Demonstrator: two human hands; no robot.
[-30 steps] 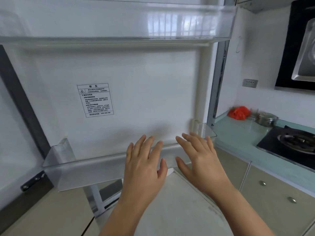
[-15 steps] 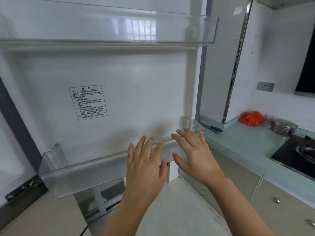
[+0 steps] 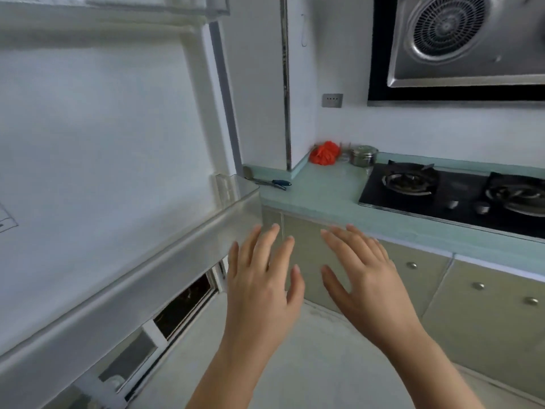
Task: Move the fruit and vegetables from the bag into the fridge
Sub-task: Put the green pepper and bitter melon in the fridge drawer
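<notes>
The open fridge door (image 3: pixel 103 137) fills the left half of the view, its inner side white, with a clear door shelf (image 3: pixel 153 261) running along its lower part. My left hand (image 3: pixel 261 284) is held flat with fingers spread, just right of that shelf's end and holding nothing. My right hand (image 3: pixel 368 276) is beside it, also flat and empty, in front of the cabinet fronts. A crumpled red bag (image 3: pixel 324 153) lies in the far corner of the counter. No fruit or vegetables show.
A pale green counter (image 3: pixel 324 190) runs to the right with a black gas hob (image 3: pixel 454 193), a steel pot (image 3: pixel 363 154) and a blue-handled tool (image 3: pixel 272 183). A range hood (image 3: pixel 460 39) hangs above. Beige cabinet doors (image 3: pixel 472 305) stand below the counter.
The view has swung right, away from the door toward the counter and hob. Both hands have come off the clear door shelf and now sit to its right.
</notes>
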